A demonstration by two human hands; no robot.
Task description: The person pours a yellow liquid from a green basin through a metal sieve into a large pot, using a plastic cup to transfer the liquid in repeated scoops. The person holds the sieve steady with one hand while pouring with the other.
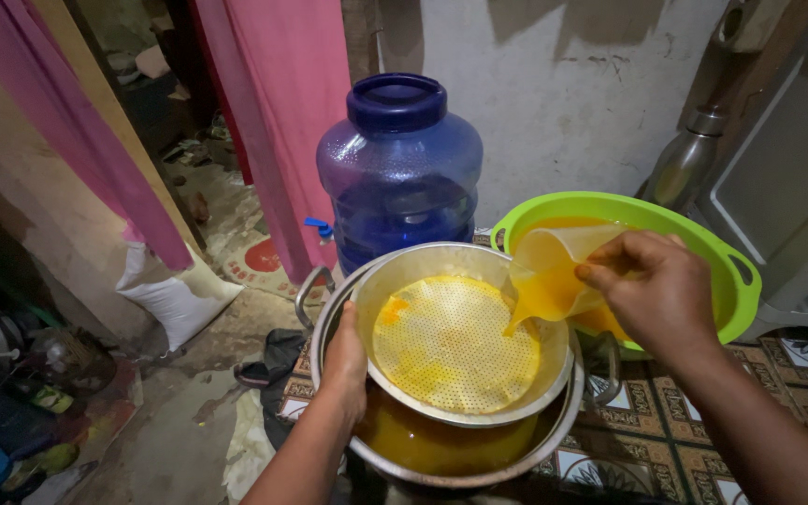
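Head view is showing a pour under way at the centre of the frame. The right hand, its fingers curled tight around a clear jug, is tipping orange liquid onto the sieve. The left hand is gripping the sieve's left rim, fingers wrapped over the edge and mostly hidden, thumb lying on top. The sieve is sitting tilted inside a steel pot in the lower middle, and darker strained liquid is already pooling below it. Yellow pulp is collecting on the perforated plate. The green basin at centre right is holding more orange liquid behind the jug, so straining looks partly done, with more to pour; how much is hard to tell. A blue water bottle is standing behind, upper centre.
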